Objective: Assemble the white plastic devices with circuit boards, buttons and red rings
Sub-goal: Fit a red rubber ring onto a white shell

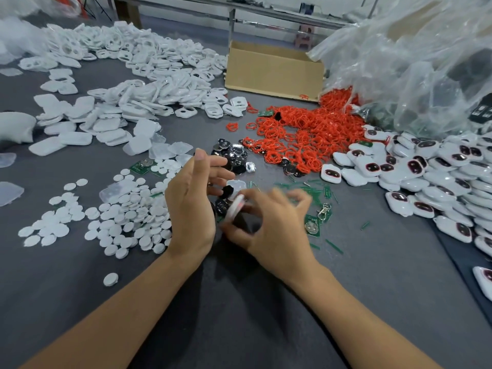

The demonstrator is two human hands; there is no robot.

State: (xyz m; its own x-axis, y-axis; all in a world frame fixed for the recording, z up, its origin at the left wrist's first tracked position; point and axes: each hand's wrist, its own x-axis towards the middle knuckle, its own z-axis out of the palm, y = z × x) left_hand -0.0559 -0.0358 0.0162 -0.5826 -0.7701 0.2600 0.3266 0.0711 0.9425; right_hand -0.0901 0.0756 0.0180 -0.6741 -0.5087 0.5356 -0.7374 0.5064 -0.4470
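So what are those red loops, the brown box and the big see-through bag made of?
The red rings look like soft rubber or silicone: thin, slightly glossy, tangled loops. The box looks like plain cardboard: matte brown walls. The bag looks like thin clear plastic film: shiny and crinkled.

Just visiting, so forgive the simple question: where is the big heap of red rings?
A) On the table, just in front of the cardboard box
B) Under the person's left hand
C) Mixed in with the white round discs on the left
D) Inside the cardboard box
A: the red rings lie spread on the grey table right in front of the cardboard box, not inside it.
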